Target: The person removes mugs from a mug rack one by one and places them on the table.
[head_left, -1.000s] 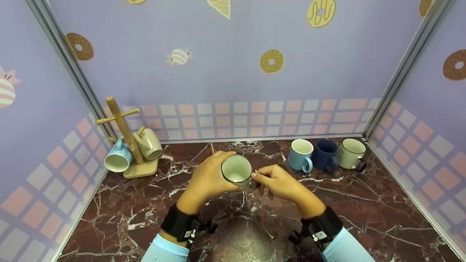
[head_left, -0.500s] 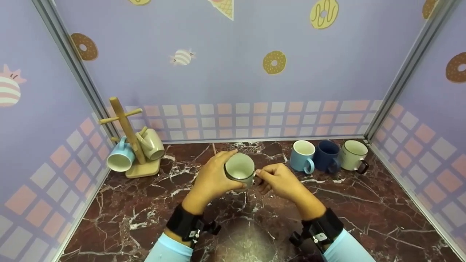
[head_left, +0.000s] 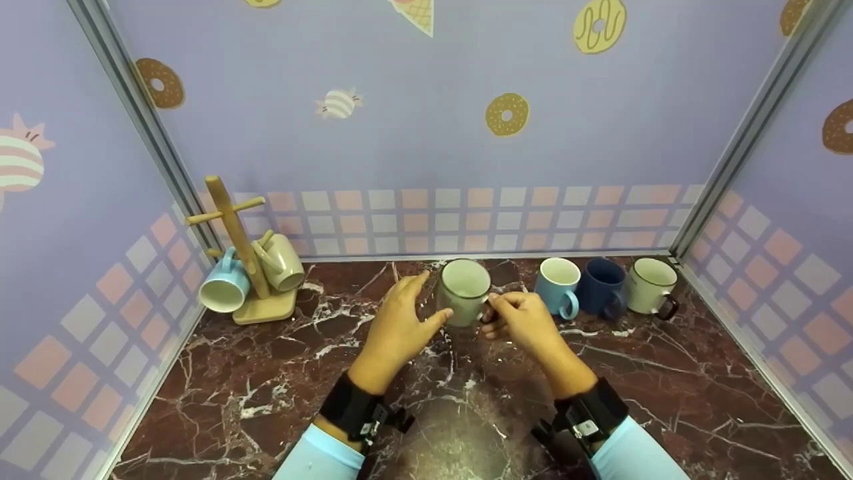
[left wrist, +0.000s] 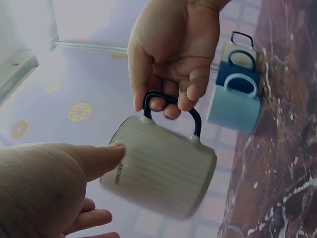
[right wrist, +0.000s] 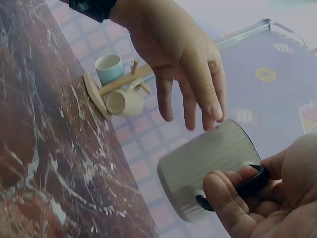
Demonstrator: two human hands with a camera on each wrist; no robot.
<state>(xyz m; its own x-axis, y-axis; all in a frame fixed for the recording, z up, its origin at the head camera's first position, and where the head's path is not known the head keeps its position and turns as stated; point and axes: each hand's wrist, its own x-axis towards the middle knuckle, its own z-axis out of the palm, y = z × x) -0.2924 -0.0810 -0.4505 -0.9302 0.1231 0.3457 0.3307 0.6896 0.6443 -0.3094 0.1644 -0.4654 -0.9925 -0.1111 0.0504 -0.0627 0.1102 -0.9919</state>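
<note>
A pale green mug [head_left: 464, 293] with a dark rim and black handle [left wrist: 194, 119] is in the middle of the head view, held up above the counter. My right hand [head_left: 526, 323] pinches its handle between thumb and fingers, as the right wrist view also shows. On the mug's other side my left hand [head_left: 403, 323] has its fingers spread, the thumb tip close to the mug's wall. In the left wrist view small dark lettering [left wrist: 119, 172] shows on the mug's side.
At the left a wooden mug rack [head_left: 233, 233] bears a light blue mug [head_left: 225, 287] and a cream mug [head_left: 281, 261]. Along the back right stand a light blue mug [head_left: 556, 287], a navy mug [head_left: 600, 287] and another pale green mug [head_left: 650, 287]. Patterned walls enclose the marbled counter [head_left: 266, 413].
My left hand has loosened from around the mug and its fingers have spread. The mug has moved right and away from me, still held by its handle in my right hand.
</note>
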